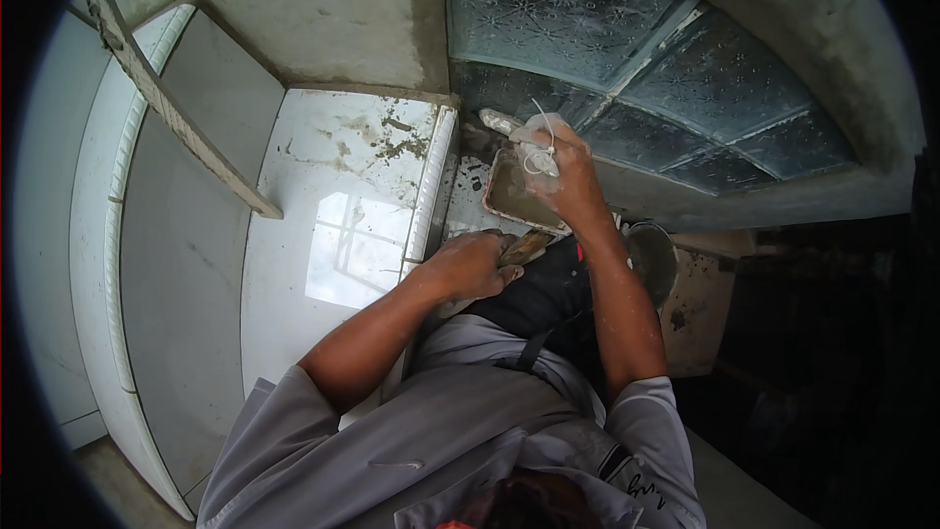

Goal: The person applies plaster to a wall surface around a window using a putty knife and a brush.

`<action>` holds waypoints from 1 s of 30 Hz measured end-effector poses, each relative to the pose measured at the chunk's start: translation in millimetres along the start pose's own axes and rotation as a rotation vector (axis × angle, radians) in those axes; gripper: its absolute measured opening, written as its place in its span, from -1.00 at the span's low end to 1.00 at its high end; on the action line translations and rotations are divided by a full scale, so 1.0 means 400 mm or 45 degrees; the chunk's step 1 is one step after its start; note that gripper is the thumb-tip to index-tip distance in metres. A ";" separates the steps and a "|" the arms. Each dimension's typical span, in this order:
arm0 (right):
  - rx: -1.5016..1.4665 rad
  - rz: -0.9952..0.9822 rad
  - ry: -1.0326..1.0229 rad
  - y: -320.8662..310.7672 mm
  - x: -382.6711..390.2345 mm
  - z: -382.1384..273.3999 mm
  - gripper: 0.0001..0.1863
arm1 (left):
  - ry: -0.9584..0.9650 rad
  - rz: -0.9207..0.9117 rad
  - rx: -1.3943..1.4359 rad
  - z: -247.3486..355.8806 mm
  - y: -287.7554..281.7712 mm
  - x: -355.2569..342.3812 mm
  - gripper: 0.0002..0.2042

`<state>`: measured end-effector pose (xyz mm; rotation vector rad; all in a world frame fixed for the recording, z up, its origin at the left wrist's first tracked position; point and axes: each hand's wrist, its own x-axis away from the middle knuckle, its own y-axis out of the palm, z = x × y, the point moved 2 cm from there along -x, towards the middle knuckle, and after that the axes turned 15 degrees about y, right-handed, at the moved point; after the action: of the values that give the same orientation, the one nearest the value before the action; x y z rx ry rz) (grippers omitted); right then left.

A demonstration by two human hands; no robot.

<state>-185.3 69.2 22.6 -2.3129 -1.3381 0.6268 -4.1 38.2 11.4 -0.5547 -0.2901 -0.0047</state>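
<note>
My left hand (pixel 468 266) is closed on a tool with a worn wooden handle (pixel 527 247); its other end is hidden by the hand and my lap. My right hand (pixel 570 176) grips a crumpled, whitish plastic bag (pixel 537 149) with a thin white strip looping out of it. Just beyond that hand lies a white-smeared, stick-like piece (pixel 500 120). Below the bag stands a rectangular tub (pixel 493 198) with grey, wet-looking stuff inside, partly covered by my right hand.
White tiled steps (pixel 323 167) with ridged edging rise on the left, spotted with mortar crumbs. A wooden strip (pixel 186 118) leans across them. Patterned glass panes (pixel 568 10) fill the wall ahead. A round bucket (pixel 654 260) and a dirty board (pixel 697 309) are at the right.
</note>
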 end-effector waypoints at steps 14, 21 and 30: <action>0.027 0.592 -0.391 -0.215 0.011 -0.195 -0.73 | -0.029 0.060 0.035 0.022 -0.016 0.016 -0.50; -0.264 0.833 -0.348 -0.197 0.026 -0.170 -0.73 | -0.037 0.075 -0.018 0.001 0.010 0.000 -0.55; -0.529 1.083 -0.216 -0.311 0.092 -0.104 -0.75 | -0.049 0.077 -0.064 -0.024 0.024 -0.002 -0.57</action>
<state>-233.2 154.9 117.3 -3.2355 -0.4998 0.8553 -1.4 41.4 -1.6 -0.6138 -0.3112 0.0577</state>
